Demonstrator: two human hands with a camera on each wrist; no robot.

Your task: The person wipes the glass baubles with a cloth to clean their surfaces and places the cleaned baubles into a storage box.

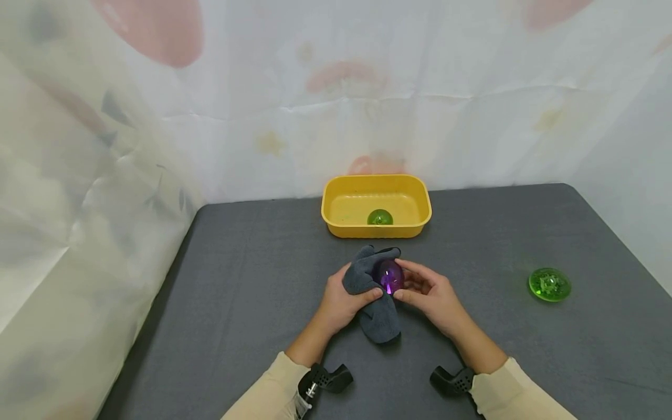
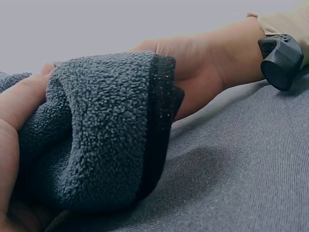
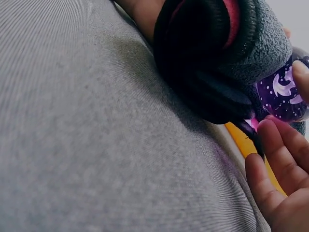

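A glossy purple ball (image 1: 389,276) with moon and star marks (image 3: 282,94) is held just above the grey table, in front of the yellow tub (image 1: 336,201). My right hand (image 1: 427,294) holds the ball from the right with curled fingers (image 3: 282,159). My left hand (image 1: 341,300) grips a dark grey fleece cloth (image 1: 374,318) and presses it against the ball's left side. The cloth (image 2: 96,140) bunches in my left palm, and its loose end hangs to the table. In the right wrist view the cloth (image 3: 227,53) wraps over the ball's top.
A small green ball (image 1: 380,217) lies inside the yellow tub. A green translucent disc (image 1: 549,284) lies on the table (image 1: 236,280) at the right. A draped sheet closes off the back and left side. Black camera mounts sit on both wrists.
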